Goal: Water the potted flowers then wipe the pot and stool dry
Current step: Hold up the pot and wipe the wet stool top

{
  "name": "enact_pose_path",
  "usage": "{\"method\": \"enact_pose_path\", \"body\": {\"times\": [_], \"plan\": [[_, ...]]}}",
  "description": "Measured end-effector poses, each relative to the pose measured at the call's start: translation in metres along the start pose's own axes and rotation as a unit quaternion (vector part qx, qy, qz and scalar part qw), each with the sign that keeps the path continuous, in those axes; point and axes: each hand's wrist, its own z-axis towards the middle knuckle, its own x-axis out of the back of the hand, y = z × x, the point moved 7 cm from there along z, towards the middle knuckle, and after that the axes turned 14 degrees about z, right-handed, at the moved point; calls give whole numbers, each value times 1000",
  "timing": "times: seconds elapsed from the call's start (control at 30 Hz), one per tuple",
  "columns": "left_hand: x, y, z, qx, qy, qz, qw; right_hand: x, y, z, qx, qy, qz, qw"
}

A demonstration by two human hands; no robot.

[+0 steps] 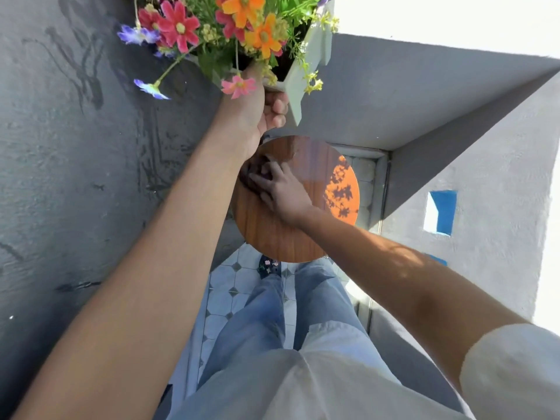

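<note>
My left hand (266, 107) grips the lower edge of a pale grey-green flower pot (306, 68) and holds it in the air above the stool. The pot is full of red, orange, pink and purple flowers (242, 28). Below it stands a round wooden stool (303, 237), its right side in sunlight with leaf shadows. My right hand (281, 189) presses a dark cloth (254, 174) onto the left part of the stool top, fingers spread over it. Most of the cloth is hidden under my hand and left wrist.
A dark grey wall (75, 147) with wet streaks rises on the left. A light grey wall (454, 116) with a blue opening (442, 212) stands on the right. White patterned floor tiles (230, 286) lie below, with my jeans and a shoe near the stool.
</note>
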Motion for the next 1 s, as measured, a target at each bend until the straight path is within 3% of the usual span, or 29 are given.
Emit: {"method": "enact_pose_path", "body": {"times": [0.1, 0.17, 0.23, 0.33, 0.43, 0.5, 0.57, 0.6, 0.67, 0.73, 0.8, 0.9, 1.0], "plan": [[0, -2, 1, -1, -4, 5, 1000, -34, -28, -74, 155, -175, 1, 972], [1, -5, 2, 1, -3, 4, 1000, -38, -21, -105, 185, -239, 0, 953], [2, -9, 3, 1, -1, 7, 1000, -25, 1, -105, 186, -200, -25, 962], [1, -15, 3, 2, -1, 10, 1000, 38, 35, -68, 11, -41, -16, 999], [1, -21, 1, 1, 1, 11, 1000, 68, 46, -52, -84, -60, -84, 991], [0, -26, 0, 1, 0, 11, 1000, 54, 68, -46, -144, -72, -60, 985], [-1, -33, -4, 7, -3, 13, 1000, 46, 74, -50, -193, 17, 1, 981], [-2, -36, -7, 10, -5, 15, 1000, 40, 66, -53, -191, 29, 25, 981], [-3, -42, -13, 14, -8, 18, 1000, 10, 43, -77, -97, 2, 53, 994], [-2, -49, -19, 16, -4, 26, 1000, -18, 6, -120, 11, -108, 57, 992], [0, -59, -24, 22, 6, 31, 999, -30, -4, -157, 71, -163, 55, 983], [3, -75, -30, 39, 14, 31, 999, -9, 23, -164, 71, -105, 24, 992], [6, -90, -34, 66, 15, 29, 997, 29, 66, -142, -58, 2, 7, 998]]}}
